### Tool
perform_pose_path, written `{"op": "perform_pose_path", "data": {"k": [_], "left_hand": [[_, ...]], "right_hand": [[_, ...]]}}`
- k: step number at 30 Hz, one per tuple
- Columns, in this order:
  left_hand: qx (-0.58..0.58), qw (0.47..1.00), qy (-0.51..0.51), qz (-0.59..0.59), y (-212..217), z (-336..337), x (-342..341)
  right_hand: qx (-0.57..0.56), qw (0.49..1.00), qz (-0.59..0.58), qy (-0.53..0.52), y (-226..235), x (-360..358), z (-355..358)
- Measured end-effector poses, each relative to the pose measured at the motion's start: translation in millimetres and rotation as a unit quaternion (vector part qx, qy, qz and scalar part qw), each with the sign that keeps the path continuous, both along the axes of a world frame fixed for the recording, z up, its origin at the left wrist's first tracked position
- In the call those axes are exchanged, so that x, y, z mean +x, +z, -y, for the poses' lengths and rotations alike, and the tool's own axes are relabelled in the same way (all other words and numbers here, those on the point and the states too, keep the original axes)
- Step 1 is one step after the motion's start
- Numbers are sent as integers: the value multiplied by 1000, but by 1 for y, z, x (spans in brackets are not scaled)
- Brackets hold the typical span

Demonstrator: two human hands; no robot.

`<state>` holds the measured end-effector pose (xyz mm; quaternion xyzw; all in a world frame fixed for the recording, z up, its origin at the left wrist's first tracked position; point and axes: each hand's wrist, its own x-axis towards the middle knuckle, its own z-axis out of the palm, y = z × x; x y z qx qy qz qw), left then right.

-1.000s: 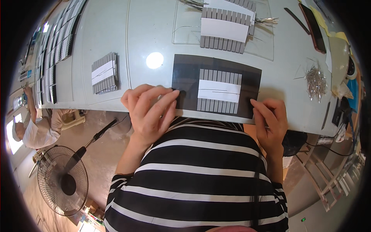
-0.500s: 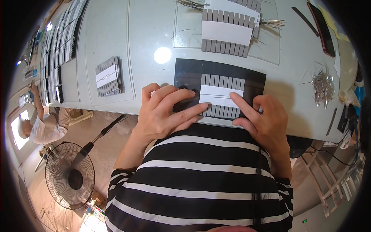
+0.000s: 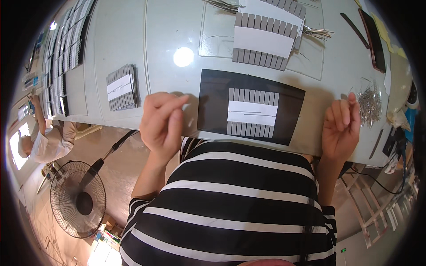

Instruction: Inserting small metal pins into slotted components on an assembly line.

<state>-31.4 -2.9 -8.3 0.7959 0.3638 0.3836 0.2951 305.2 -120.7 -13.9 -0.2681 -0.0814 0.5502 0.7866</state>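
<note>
1. Black mat (image 3: 213,99): flat on the pale table (image 3: 168,35), its near edge close to the table's front edge. Landmark for all entries below.
2. Strip bundle (image 3: 253,112): row of grey strips under a white paper band, centred on the mat, dark margin showing on all sides. No hand touches it.
3. Left hand (image 3: 160,124): just left of the mat, over the table's front edge, fingers curled with thumb and forefinger tips close together; whether they pinch anything cannot be told.
4. Right hand (image 3: 341,128): right of the mat, well apart from the left hand, fingers loosely bent, fingertips reaching toward item 5; holds nothing visible.
5. Pile of thin metal pins (image 3: 369,105): right of the mat.
6. Second banded bundle (image 3: 120,87): left of the mat, bare table between.
7. Third, larger bundle (image 3: 265,36): beyond the mat's far edge, on a clear sheet (image 3: 213,31).
</note>
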Motion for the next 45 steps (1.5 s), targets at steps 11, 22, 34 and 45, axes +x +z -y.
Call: {"op": "perform_pose_path", "data": {"k": [11,22,34,45], "left_hand": [[186,968,-151,-70,4,-14,30],[335,867,-233,-285,-29,30,41],[287,904,33,-314,18,-73,-90],[163,936,-90,-298,15,-92,-109]], "right_hand": [[-22,976,211,-46,-4,-10,-1],[-43,934,345,-77,-24,-8,0],[-56,928,360,-72,-28,-2,0],[-77,922,370,-84,-21,-8,3]]}}
